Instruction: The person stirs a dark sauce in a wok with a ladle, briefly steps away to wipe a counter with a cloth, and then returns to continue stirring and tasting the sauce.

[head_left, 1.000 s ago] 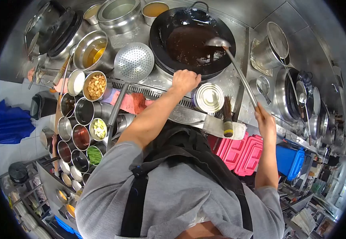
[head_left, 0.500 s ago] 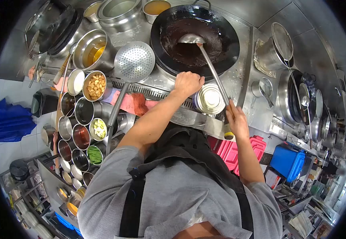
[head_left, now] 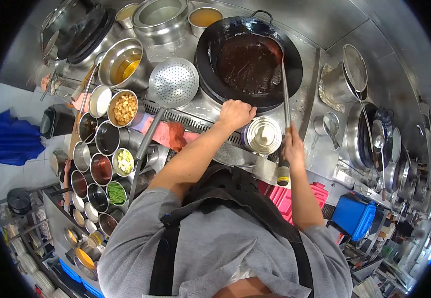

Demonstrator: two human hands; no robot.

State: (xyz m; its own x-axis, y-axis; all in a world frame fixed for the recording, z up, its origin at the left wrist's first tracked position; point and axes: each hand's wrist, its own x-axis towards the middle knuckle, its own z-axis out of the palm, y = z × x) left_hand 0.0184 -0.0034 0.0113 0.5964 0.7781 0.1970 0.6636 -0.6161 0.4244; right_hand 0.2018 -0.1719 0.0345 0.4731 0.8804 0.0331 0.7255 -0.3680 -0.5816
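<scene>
My left hand (head_left: 236, 114) is closed at the near edge of a black wok (head_left: 208, 64), gripping it there; the exact grip point is hidden under the fingers. Dark reddish-brown sauce (head_left: 248, 62) covers the wok's bottom. My right hand (head_left: 294, 149) is wrapped around the long handle of a ladle (head_left: 286, 92). The ladle's bowl lies against the wok's right inner wall, partly coated in sauce. Between my hands stands a round metal tin (head_left: 263, 135).
A perforated skimmer (head_left: 174, 82) rests left of the wok beside a pot of oil (head_left: 122, 62). Several metal cups of ingredients, including green beans (head_left: 116, 193), stand at left. At right are a strainer (head_left: 354, 67) over a pot and a small cup (head_left: 326, 124).
The ladle's bowl has moved from the wok's middle to its upper right side, its handle now more upright. My left hand stays at the wok's near edge.
</scene>
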